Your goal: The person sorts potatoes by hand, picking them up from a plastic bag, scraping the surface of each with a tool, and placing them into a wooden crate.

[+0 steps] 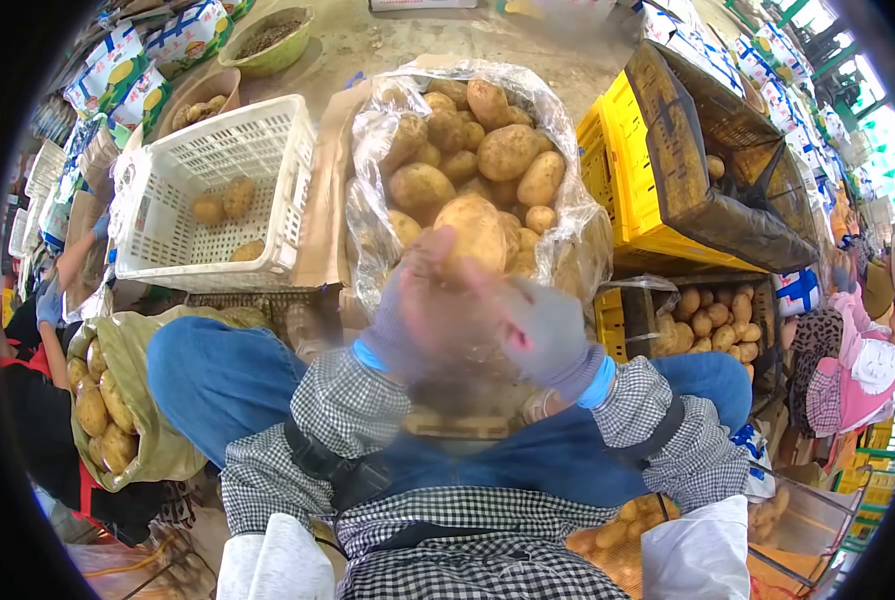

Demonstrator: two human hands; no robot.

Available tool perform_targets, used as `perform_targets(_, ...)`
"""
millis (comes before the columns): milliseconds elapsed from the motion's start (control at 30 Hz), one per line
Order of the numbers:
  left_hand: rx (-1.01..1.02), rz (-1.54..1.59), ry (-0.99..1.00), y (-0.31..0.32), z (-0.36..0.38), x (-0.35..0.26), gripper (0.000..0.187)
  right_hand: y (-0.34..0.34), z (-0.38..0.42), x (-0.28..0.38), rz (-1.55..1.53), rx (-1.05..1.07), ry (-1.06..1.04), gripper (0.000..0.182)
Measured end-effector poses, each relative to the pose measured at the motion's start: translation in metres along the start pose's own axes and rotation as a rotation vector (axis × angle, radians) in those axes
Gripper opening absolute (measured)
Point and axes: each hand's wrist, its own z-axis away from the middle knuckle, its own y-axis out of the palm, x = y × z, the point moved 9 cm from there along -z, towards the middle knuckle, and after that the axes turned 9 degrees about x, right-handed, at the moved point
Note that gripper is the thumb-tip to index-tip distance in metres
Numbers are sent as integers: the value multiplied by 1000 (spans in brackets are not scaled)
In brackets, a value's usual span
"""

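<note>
My left hand (pixel 414 305) and my right hand (pixel 545 328), in grey gloves with bare fingertips and blue bands at the wrists, come together over the near edge of a box lined with clear plastic (pixel 579 218). Motion smears the fingers of both, and I cannot tell whether anything is between them. Just beyond the fingertips shows a large, pale potato (pixel 472 228), overlapped by the left fingers in this view. Many more potatoes (pixel 508 152) fill the lined box, dusty and of mixed sizes.
To the left, a white crate (pixel 292 190) holds a few potatoes. Yellow crates (pixel 622 170) and a dark, dirty crate (pixel 679 150) stand at right, above another potato-filled crate (pixel 764 345). A green sack (pixel 172 400) of potatoes leans by my left knee. Other people sit at both sides.
</note>
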Motion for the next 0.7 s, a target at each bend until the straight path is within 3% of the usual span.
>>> perform_targets(67,20,55,52,3,0,-3,34,-11,-3,-8,-13,-24,120,57)
perform_targets(167,117,510,-69,37,6,-11,39,9,1,13,141,99,-85,44)
perform_targets(200,122,530,-113,37,7,-10,40,9,4,10,61,113,-47,40)
perform_targets(267,129,442,-102,35,6,-14,45,-1,6,3,-106,60,44,32)
perform_targets(333,134,236,17,28,3,-19,52,-27,6,-13,-291,-158,162,28)
perform_targets(433,104,31,121,29,-1,-27,56,-25,10,-62,-758,-279,421,51)
perform_targets(500,95,-299,107,37,2,-30,52,-7,6,-68,-972,-157,531,61)
perform_targets(533,91,-465,97,42,5,-32,50,-3,-8,-52,-1143,-62,422,68)
perform_targets(600,83,-794,74,52,10,-34,49,7,4,-53,-1301,-71,514,56)
perform_targets(633,102,-859,110,55,10,-35,49,12,9,-54,-1380,-73,556,51)
perform_targets(700,155,-886,232,60,6,-39,49,7,13,-68,-1317,-105,535,59)
